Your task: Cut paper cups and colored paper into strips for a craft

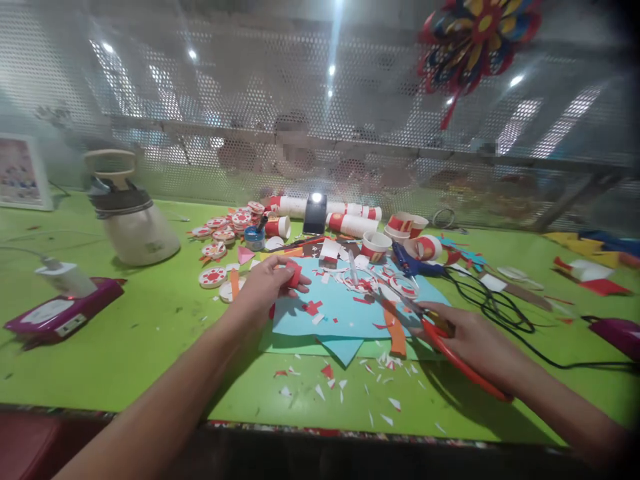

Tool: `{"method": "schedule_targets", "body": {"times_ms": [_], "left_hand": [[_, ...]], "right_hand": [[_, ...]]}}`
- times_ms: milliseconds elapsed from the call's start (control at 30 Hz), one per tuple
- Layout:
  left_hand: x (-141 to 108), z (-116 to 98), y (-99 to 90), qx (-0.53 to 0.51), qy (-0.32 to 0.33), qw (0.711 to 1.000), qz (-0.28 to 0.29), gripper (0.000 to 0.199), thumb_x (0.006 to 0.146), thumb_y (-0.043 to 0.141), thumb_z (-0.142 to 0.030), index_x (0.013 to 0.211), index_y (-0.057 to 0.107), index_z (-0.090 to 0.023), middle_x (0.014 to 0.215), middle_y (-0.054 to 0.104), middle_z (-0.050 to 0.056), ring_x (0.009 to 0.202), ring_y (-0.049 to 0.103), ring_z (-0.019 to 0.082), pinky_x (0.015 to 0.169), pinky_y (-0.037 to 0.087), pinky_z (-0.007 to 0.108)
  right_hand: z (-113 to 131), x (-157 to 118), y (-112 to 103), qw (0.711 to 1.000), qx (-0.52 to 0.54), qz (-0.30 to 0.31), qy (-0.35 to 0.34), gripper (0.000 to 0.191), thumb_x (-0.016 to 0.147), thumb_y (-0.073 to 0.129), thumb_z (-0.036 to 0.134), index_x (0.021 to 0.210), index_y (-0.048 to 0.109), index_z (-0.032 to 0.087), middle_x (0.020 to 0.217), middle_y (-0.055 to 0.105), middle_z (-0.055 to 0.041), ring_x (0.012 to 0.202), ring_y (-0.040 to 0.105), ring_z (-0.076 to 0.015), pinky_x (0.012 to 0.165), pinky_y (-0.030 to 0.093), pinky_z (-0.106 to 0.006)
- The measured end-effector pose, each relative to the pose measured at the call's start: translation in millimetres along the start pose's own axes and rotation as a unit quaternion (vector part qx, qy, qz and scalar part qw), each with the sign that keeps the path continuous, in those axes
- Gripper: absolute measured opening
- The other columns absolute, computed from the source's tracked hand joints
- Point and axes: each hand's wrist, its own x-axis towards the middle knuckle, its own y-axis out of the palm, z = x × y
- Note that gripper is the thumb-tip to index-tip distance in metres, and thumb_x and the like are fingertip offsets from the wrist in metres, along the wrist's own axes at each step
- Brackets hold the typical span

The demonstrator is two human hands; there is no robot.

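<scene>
My left hand (pixel 267 287) pinches a small piece of red paper (pixel 294 274) between thumb and fingers. In my right hand (pixel 467 337) is a pair of scissors (pixel 443 343) with red handles, its blades pointing up and to the left over the paper. Sheets of light blue paper (pixel 350 320) lie below both hands, strewn with red and white scraps. An orange paper strip (pixel 395 330) rests near the scissors. Past the sheets stand cut paper cups (pixel 375 245) and white paper rings (pixel 404 285).
A blue glue gun (pixel 410 260) trails a black cord (pixel 500 310) to the right. Round red-and-white paper discs (pixel 213 276) and a blue jar (pixel 255 238) are at left. A lit phone (pixel 315 215), a large bottle (pixel 133 220) and a purple power strip (pixel 65 310) stand farther out.
</scene>
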Motion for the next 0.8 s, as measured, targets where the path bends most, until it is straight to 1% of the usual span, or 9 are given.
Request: {"method": "schedule_targets", "body": {"times_ms": [100, 167, 233, 333, 400, 533, 633, 733, 800], "left_hand": [[4, 7, -0.7, 0.008, 0.010, 1.000, -0.003, 0.006, 0.080, 0.056, -0.015, 0.082, 0.051, -0.016, 0.070, 0.072, 0.009, 0.062, 0.068, 0.017, 0.053, 0.048, 0.023], [7, 11, -1.2, 0.011, 0.019, 1.000, -0.010, 0.007, 0.078, 0.058, -0.017, 0.081, 0.052, -0.016, 0.071, 0.072, 0.009, 0.064, 0.068, 0.017, 0.058, 0.050, 0.025], [10, 16, -1.4, 0.016, 0.030, 0.999, -0.013, 0.009, 0.076, 0.061, -0.020, 0.080, 0.053, -0.016, 0.073, 0.071, 0.008, 0.066, 0.068, 0.017, 0.063, 0.052, 0.028], [13, 20, -2.4, 0.027, 0.051, 0.998, -0.021, 0.015, 0.072, 0.066, -0.027, 0.080, 0.058, -0.016, 0.078, 0.070, 0.007, 0.072, 0.067, 0.018, 0.067, 0.052, 0.031], [15, 21, -4.3, 0.043, 0.063, 0.997, -0.034, 0.019, 0.068, 0.070, -0.029, 0.078, 0.063, -0.016, 0.078, 0.068, 0.006, 0.072, 0.064, 0.017, 0.067, 0.051, 0.030], [19, 13, -7.7, 0.075, 0.069, 0.994, -0.041, 0.024, 0.062, 0.074, -0.032, 0.078, 0.069, -0.015, 0.072, 0.067, 0.003, 0.064, 0.057, 0.013, 0.062, 0.044, 0.026], [24, 1, -3.5, 0.082, 0.050, 0.995, -0.015, 0.023, 0.059, 0.076, -0.030, 0.074, 0.070, -0.014, 0.065, 0.066, 0.002, 0.057, 0.053, 0.012, 0.057, 0.041, 0.025], [23, -12, 10.0, 0.071, 0.025, 0.997, 0.015, 0.019, 0.058, 0.076, -0.027, 0.070, 0.070, -0.014, 0.060, 0.064, 0.001, 0.054, 0.053, 0.012, 0.055, 0.041, 0.025], [18, -17, 23.5, 0.058, 0.013, 0.997, 0.040, 0.017, 0.057, 0.076, -0.026, 0.069, 0.070, -0.015, 0.060, 0.065, 0.002, 0.054, 0.054, 0.012, 0.056, 0.043, 0.026]], "right_hand": [[-15, 7, 6, 0.999, -0.028, -0.035, 0.026, 0.046, 0.087, 0.048, 0.037, 0.123, 0.058, 0.010, 0.117, 0.067, -0.0176, 0.101, 0.065, -0.0330, 0.080, 0.051, -0.039], [-21, 10, 10, 0.998, -0.047, -0.041, 0.027, 0.041, 0.087, 0.048, 0.031, 0.122, 0.059, 0.011, 0.118, 0.067, -0.0164, 0.102, 0.064, -0.0312, 0.081, 0.051, -0.037], [-24, 11, 14, 0.997, -0.063, -0.041, 0.023, 0.036, 0.088, 0.050, 0.028, 0.120, 0.059, 0.014, 0.117, 0.067, -0.0135, 0.103, 0.064, -0.0272, 0.083, 0.050, -0.036], [-20, 11, 18, 0.994, -0.094, -0.048, 0.032, 0.034, 0.092, 0.052, 0.030, 0.123, 0.054, 0.017, 0.112, 0.066, -0.0096, 0.096, 0.064, -0.0222, 0.082, 0.051, -0.039], [-16, 10, 18, 0.991, -0.119, -0.051, 0.037, 0.034, 0.092, 0.053, 0.033, 0.124, 0.052, 0.018, 0.108, 0.064, -0.0071, 0.091, 0.064, -0.0205, 0.079, 0.052, -0.041], [-9, 7, 15, 0.987, -0.151, -0.056, 0.020, 0.031, 0.092, 0.054, 0.032, 0.119, 0.055, 0.018, 0.103, 0.063, -0.0052, 0.089, 0.063, -0.0199, 0.078, 0.052, -0.041], [-5, 6, 11, 0.987, -0.144, -0.073, -0.005, 0.027, 0.089, 0.058, 0.027, 0.114, 0.059, 0.016, 0.101, 0.063, -0.0064, 0.093, 0.060, -0.0231, 0.081, 0.049, -0.044], [6, 2, 3, 0.990, -0.094, -0.097, -0.036, 0.025, 0.085, 0.057, 0.018, 0.107, 0.065, 0.010, 0.097, 0.063, -0.0156, 0.098, 0.056, -0.0326, 0.083, 0.044, -0.051], [21, -2, -4, 0.992, -0.031, -0.110, -0.057, 0.027, 0.085, 0.053, 0.017, 0.106, 0.066, 0.007, 0.098, 0.063, -0.0198, 0.098, 0.056, -0.0344, 0.085, 0.042, -0.051]]}}
